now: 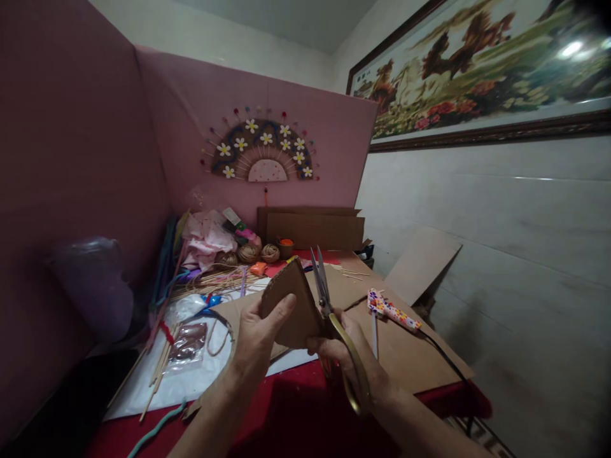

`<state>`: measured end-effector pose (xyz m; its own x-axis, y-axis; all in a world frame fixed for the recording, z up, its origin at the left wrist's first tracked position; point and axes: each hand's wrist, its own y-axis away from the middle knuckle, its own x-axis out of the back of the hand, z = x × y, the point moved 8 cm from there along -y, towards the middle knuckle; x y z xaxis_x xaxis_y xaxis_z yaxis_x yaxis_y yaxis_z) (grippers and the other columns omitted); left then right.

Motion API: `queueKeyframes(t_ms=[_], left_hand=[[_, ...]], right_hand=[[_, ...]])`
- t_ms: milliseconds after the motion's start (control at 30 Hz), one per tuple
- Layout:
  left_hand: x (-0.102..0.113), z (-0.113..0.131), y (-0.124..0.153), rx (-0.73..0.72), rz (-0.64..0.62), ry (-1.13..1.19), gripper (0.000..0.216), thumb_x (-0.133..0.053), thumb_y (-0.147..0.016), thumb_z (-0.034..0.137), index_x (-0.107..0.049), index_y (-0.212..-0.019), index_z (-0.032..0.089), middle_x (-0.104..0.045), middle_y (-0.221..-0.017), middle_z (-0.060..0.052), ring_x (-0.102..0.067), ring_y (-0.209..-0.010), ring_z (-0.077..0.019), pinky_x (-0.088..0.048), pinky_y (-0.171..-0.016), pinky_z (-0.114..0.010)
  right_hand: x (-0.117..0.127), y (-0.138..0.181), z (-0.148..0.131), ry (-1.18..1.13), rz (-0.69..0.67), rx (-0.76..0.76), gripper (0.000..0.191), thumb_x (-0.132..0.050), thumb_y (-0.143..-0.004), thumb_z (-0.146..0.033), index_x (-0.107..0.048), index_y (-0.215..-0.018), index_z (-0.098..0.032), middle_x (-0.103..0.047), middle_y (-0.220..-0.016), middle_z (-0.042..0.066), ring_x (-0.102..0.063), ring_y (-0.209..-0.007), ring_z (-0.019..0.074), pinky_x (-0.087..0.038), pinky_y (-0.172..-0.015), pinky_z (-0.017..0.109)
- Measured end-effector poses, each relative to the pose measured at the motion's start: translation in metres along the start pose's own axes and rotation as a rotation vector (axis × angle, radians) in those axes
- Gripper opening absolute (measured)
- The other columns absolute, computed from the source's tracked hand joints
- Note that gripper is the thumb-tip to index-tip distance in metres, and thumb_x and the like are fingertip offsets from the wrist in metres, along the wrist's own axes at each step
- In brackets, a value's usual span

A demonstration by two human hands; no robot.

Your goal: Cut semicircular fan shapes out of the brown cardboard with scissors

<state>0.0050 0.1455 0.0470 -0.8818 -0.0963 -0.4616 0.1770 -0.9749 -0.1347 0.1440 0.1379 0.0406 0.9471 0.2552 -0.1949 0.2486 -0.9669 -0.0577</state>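
My left hand [258, 340] grips a fan-shaped piece of brown cardboard [291, 305], thumb on its front face, holding it upright above the table. My right hand [356, 356] is closed through the gold handles of a pair of scissors [334, 318]. The steel blades point up and lie along the right edge of the cardboard piece, slightly parted at the tips.
A table with a red cloth [296, 413] carries flat cardboard sheets [405, 350], a flower-patterned glue gun [391, 310] with a black cord, wooden sticks [157, 375], twine balls [260, 252] and plastic bags. Pink boards [95, 127] stand behind, one bearing a decorated fan [262, 149].
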Motion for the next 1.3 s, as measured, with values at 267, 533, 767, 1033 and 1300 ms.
queueKeyframes(t_ms=[267,533,767,1033,1300], left_hand=[[0.004,-0.008,-0.006,0.108,0.018,0.091,0.038,-0.08,-0.06,0.021,-0.069,-0.095,0.012,-0.073,-0.08,-0.006,-0.066,-0.065,-0.0165,-0.054,-0.06,-0.024],[0.013,-0.029,-0.003,0.477,0.175,0.197,0.035,-0.069,-0.066,0.011,-0.063,-0.1,0.011,-0.072,-0.079,-0.012,-0.068,-0.065,-0.0257,-0.058,-0.059,-0.042],[0.014,-0.037,-0.006,0.49,0.163,0.176,0.03,-0.069,-0.067,0.012,-0.064,-0.096,0.011,-0.071,-0.074,-0.01,-0.068,-0.065,-0.0236,-0.058,-0.06,-0.038],[0.021,-0.041,-0.009,0.463,0.193,0.104,0.028,-0.073,-0.063,0.013,-0.066,-0.09,0.011,-0.071,-0.07,-0.009,-0.067,-0.059,-0.0234,-0.058,-0.056,-0.04],[0.021,-0.039,-0.007,0.45,0.233,0.127,0.027,-0.073,-0.063,0.013,-0.066,-0.088,0.011,-0.071,-0.07,-0.009,-0.065,-0.057,-0.0206,-0.057,-0.054,-0.035]], right_hand=[[-0.002,-0.006,0.01,-0.053,-0.027,-0.071,0.048,-0.077,-0.057,-0.028,-0.05,-0.095,-0.018,-0.057,-0.071,-0.002,-0.055,-0.056,0.0136,-0.043,-0.051,0.024],[-0.012,-0.011,0.008,-0.134,-0.08,-0.13,0.044,-0.071,-0.07,-0.05,-0.053,-0.093,-0.017,-0.059,-0.07,-0.001,-0.056,-0.049,0.0107,-0.041,-0.041,0.019],[-0.004,-0.018,0.034,-0.307,-0.016,-0.282,0.036,-0.075,-0.067,-0.027,-0.056,-0.095,-0.018,-0.06,-0.07,-0.003,-0.055,-0.048,0.0086,-0.044,-0.042,0.018],[0.002,-0.018,0.032,-0.238,0.01,-0.241,0.041,-0.075,-0.065,-0.025,-0.055,-0.1,-0.018,-0.061,-0.073,-0.002,-0.056,-0.045,0.0081,-0.043,-0.042,0.018],[-0.002,-0.016,0.028,-0.181,-0.072,-0.193,0.042,-0.075,-0.069,-0.045,-0.054,-0.092,-0.017,-0.059,-0.069,-0.003,-0.057,-0.051,0.0093,-0.045,-0.046,0.019]])
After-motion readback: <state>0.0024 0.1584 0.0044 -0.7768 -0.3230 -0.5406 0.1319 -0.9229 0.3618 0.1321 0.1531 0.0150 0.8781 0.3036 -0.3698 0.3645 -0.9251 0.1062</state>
